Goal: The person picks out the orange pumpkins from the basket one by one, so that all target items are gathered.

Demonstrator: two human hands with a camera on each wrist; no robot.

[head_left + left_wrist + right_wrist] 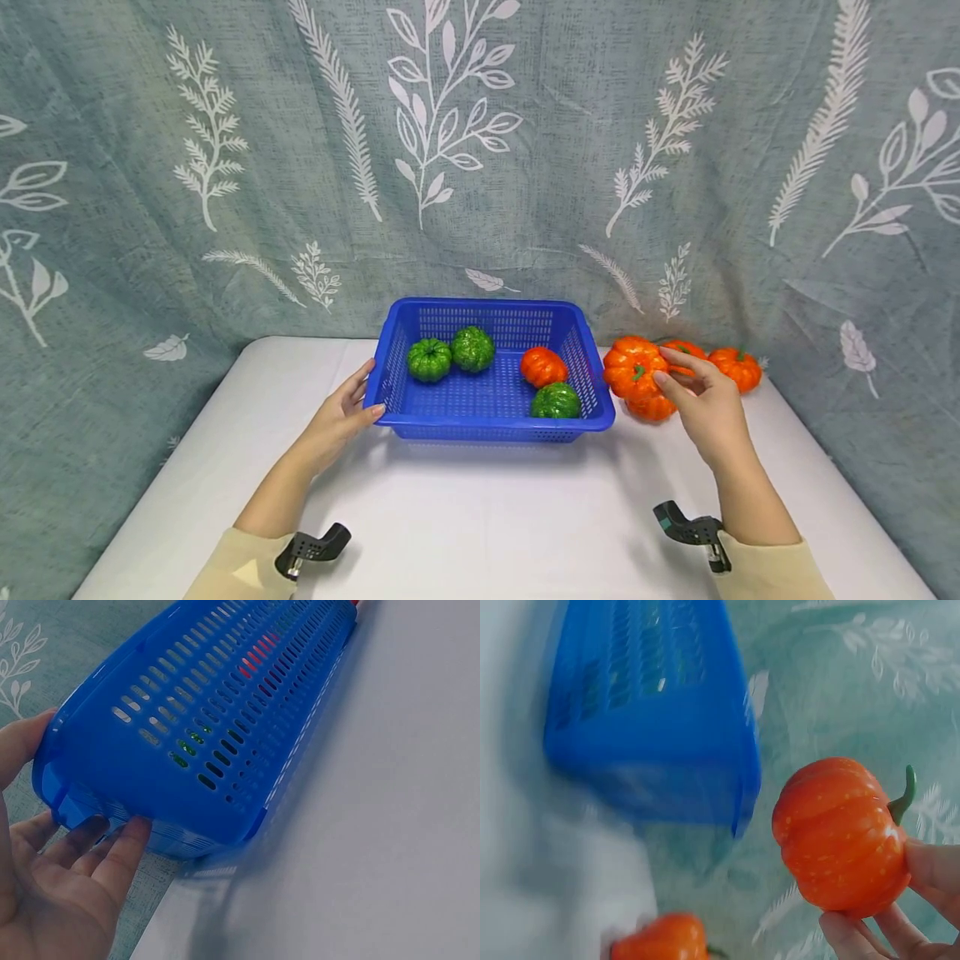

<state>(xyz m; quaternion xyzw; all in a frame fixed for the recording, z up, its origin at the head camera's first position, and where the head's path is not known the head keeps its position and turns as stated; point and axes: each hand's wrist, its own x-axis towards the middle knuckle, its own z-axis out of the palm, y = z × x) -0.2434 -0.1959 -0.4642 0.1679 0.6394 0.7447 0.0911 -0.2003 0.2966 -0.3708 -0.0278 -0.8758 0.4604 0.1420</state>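
A blue plastic basket (480, 423) with slotted walls stands on the white table. My left hand (341, 421) grips its left end, thumb at the rim and fingers against the outer wall in the left wrist view. Inside lie three green pumpkins, one at the left (429, 360), one beside it (472, 348) and one at the front right (556, 401), plus a small orange-red pumpkin (543, 367). My right hand (705, 404) holds a ribbed orange pumpkin (844, 836) with a green stem, raised just right of the basket, between thumb and fingers.
More orange pumpkins lie right of the basket: one at the far right (737, 368), one behind my right fingers (682, 350) and one partly hidden below the held pumpkin (652, 408). A grey-green leaf-patterned curtain (480, 167) hangs behind the white table (480, 517).
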